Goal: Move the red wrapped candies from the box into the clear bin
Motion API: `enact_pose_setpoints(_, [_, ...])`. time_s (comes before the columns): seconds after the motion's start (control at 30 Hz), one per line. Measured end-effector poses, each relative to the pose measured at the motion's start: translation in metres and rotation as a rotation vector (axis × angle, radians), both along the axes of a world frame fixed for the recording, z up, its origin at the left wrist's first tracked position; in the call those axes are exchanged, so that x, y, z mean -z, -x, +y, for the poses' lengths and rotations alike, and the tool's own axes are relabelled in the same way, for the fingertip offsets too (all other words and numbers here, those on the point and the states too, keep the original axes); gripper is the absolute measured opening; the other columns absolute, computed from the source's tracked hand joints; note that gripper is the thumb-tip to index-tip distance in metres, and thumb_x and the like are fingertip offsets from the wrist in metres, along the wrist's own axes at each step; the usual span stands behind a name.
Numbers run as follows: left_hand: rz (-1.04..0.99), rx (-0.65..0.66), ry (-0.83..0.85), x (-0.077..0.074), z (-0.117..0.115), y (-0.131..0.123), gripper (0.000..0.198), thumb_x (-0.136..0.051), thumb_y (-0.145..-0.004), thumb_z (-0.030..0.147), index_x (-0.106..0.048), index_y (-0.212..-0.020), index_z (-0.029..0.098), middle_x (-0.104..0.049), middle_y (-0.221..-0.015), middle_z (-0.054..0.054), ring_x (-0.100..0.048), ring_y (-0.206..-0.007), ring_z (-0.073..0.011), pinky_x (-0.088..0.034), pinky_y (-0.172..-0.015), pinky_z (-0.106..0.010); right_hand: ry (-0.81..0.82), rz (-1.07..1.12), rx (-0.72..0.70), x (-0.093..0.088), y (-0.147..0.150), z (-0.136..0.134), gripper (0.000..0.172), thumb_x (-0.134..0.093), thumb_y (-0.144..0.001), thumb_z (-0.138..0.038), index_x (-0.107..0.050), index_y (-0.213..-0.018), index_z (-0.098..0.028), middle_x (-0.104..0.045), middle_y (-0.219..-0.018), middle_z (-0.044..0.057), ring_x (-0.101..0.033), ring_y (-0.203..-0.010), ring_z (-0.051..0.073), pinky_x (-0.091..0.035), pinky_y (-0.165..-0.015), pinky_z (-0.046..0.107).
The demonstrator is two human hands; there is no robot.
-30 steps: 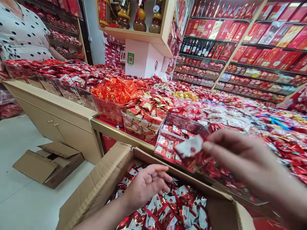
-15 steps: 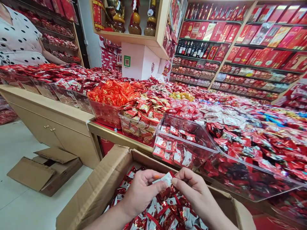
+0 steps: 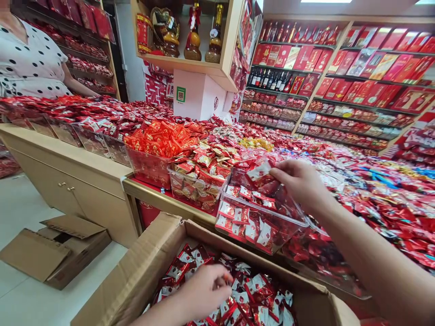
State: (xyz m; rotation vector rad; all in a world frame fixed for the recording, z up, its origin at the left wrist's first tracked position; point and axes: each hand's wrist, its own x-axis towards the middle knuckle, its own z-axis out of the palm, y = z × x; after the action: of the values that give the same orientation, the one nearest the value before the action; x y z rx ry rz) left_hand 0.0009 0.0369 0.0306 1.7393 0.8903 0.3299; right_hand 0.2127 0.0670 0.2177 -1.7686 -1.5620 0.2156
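Observation:
My right hand [image 3: 299, 181] pinches a red and white candy packet [image 3: 258, 173] by one end, above the clear plastic bin [image 3: 288, 224]. Similar packets [image 3: 249, 226] lie inside that bin, stacked against its front wall. Over the open cardboard box [image 3: 142, 267], my left hand [image 3: 205, 287] has its fingers loosely curled, thumb apart, and nothing visible between them. Loose red and white packets [image 3: 260, 285] fill the box beneath it.
Bins of gold-red packets [image 3: 200, 181] and orange-red packets [image 3: 156, 158] stand to the left. Heaped sweets [image 3: 380, 213] spread rightward. A smaller carton [image 3: 64, 249] sits on the floor. Someone in a dotted top [image 3: 34, 63] stands behind the counter.
My hands have parted. The right one has moved up and forward with a packet, from the box to over the clear bin. My left hand has dropped lower over the box.

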Motion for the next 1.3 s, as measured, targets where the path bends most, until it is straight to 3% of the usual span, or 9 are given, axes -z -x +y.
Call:
enact_pose_setpoints(0.1, [0.292, 0.213, -0.234, 0.022, -0.003, 0.005, 0.022, -0.054, -0.064, 0.028, -0.063, -0.083, 0.023, -0.062, -0.072, -0.001, -0.054, -0.064, -0.0157, -0.037, -0.054, -0.023, 0.284, -0.057, -0.125, 0.014, -0.002, 0.044, 0.01, -0.05, -0.073, -0.022, -0.054, -0.067, -0.014, -0.056, -0.057, 0.001, -0.049, -0.049, 0.008, -0.038, -0.046, 0.019])
enact_pose_setpoints(0.2, [0.404, 0.363, -0.291, 0.034, -0.005, 0.009, 0.027, -0.056, -0.062, 0.03, -0.063, -0.087, 0.025, -0.064, -0.075, -0.001, -0.055, -0.063, -0.0166, -0.037, -0.052, -0.023, 0.45, -0.064, -0.234, 0.035, 0.009, 0.066, 0.006, -0.054, -0.067, -0.017, -0.055, -0.061, -0.014, -0.054, -0.051, -0.001, -0.046, -0.044, 0.007, -0.035, -0.042, 0.018])
enact_pose_setpoints(0.43, [0.401, 0.456, -0.304, 0.035, -0.004, 0.009, 0.029, -0.053, -0.065, 0.025, -0.062, -0.092, 0.026, -0.065, -0.077, -0.001, -0.057, -0.064, -0.0171, -0.039, -0.055, -0.023, 0.792, -0.081, -0.422, 0.063, 0.033, 0.071, 0.013, -0.05, -0.063, -0.007, -0.049, -0.053, -0.014, -0.051, -0.042, -0.004, -0.048, -0.04, 0.007, -0.04, -0.04, 0.018])
enact_pose_setpoints(0.63, [0.399, 0.514, -0.32, 0.038, -0.005, 0.011, 0.028, -0.051, -0.065, 0.023, -0.062, -0.091, 0.025, -0.065, -0.076, -0.001, -0.057, -0.063, -0.0173, -0.039, -0.054, -0.023, 0.874, -0.171, -0.45, 0.071, 0.036, 0.075, 0.012, -0.051, -0.061, -0.006, -0.05, -0.053, -0.015, -0.052, -0.04, -0.004, -0.051, -0.039, 0.01, -0.042, -0.039, 0.02])
enact_pose_setpoints(0.9, [0.467, 0.556, -0.331, 0.038, -0.008, 0.007, 0.033, -0.051, -0.063, 0.028, -0.062, -0.094, 0.024, -0.066, -0.079, -0.005, -0.057, -0.064, -0.0205, -0.038, -0.049, -0.025, 0.742, -0.36, -0.421, 0.063, 0.041, 0.072, 0.015, -0.059, -0.058, -0.011, -0.053, -0.045, -0.015, -0.053, -0.041, -0.003, -0.051, -0.041, 0.01, -0.04, -0.044, 0.02])
enact_pose_setpoints(1.07, [0.538, 0.502, -0.314, 0.051, -0.01, 0.009, 0.034, -0.055, -0.061, 0.029, -0.063, -0.093, 0.025, -0.065, -0.083, -0.004, -0.057, -0.068, -0.0206, -0.04, -0.054, -0.025, 0.432, -0.502, -0.255, 0.035, 0.034, 0.063, 0.011, -0.053, -0.068, -0.019, -0.062, -0.066, -0.013, -0.062, -0.07, 0.01, -0.057, -0.07, 0.02, -0.04, -0.061, 0.029])
enact_pose_setpoints(1.2, [0.549, 0.53, -0.323, 0.063, -0.014, 0.012, 0.031, -0.058, -0.058, 0.028, -0.065, -0.088, 0.023, -0.064, -0.081, -0.005, -0.056, -0.07, -0.0214, -0.041, -0.058, -0.027, 0.025, -0.518, -0.182, 0.006, 0.037, 0.001, 0.024, -0.037, -0.081, -0.029, -0.057, -0.083, -0.016, -0.06, -0.077, 0.008, -0.054, -0.07, 0.017, -0.038, -0.063, 0.028])
enact_pose_setpoints(1.27, [0.528, 0.535, -0.285, 0.072, -0.017, 0.011, 0.025, -0.059, -0.056, 0.027, -0.067, -0.08, 0.023, -0.064, -0.076, -0.005, -0.056, -0.067, -0.0214, -0.04, -0.058, -0.028, -0.074, -0.476, -0.297, 0.017, 0.043, -0.043, 0.021, -0.038, -0.081, -0.029, -0.056, -0.077, -0.02, -0.059, -0.067, 0.003, -0.052, -0.06, 0.013, -0.039, -0.057, 0.024])
enact_pose_setpoints(1.3, [0.493, 0.524, -0.245, 0.076, -0.019, 0.009, 0.021, -0.06, -0.056, 0.028, -0.067, -0.075, 0.023, -0.064, -0.072, -0.005, -0.056, -0.065, -0.0214, -0.04, -0.058, -0.028, -0.006, -0.453, -0.387, 0.033, 0.046, -0.064, 0.021, -0.037, -0.081, -0.028, -0.055, -0.073, -0.021, -0.058, -0.064, 0.002, -0.052, -0.055, 0.012, -0.039, -0.053, 0.023])
